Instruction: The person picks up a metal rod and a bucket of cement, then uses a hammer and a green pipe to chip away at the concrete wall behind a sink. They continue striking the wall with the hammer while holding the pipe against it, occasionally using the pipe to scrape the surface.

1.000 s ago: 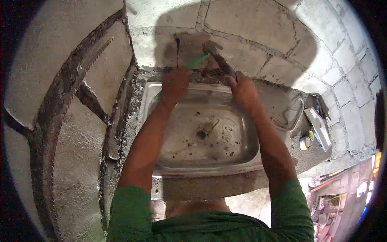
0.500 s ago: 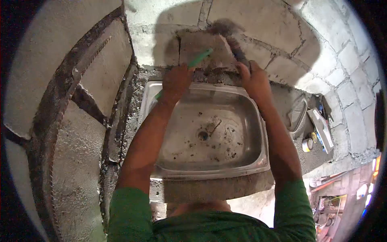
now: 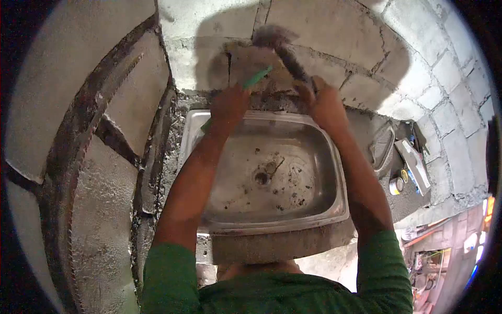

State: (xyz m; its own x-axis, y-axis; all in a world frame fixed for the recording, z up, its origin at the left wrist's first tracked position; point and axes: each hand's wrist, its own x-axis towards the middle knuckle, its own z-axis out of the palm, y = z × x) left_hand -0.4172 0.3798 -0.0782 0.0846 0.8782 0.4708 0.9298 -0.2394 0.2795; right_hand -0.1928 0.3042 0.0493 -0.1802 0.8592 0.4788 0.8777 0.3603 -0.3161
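Observation:
My left hand (image 3: 230,109) is closed around a slim green rod (image 3: 258,76). One end points up toward the block wall, and the other shows below the hand, over the sink's left rim. What kind of tool it is I cannot tell. In my right hand (image 3: 327,107) is the handle of a dark hammer (image 3: 292,64), its head up against the view of the wall and smeared by motion. Both hands are above the back rim of a stainless steel sink (image 3: 261,227), near a rough, dark strip of mortar (image 3: 282,100). Dark crumbs lie around the drain.
Right of the sink, a grey ledge carries a curved grey tray (image 3: 383,147), a small can (image 3: 396,185) and a pale flat-sided box (image 3: 415,166). A block wall (image 3: 324,31) rises behind. Rough concrete slabs (image 3: 104,178) with dark edges stand at left.
The hammer and my right hand have shifted left, bringing the blurred head farther left along the wall. My left hand and the green rod have hardly moved.

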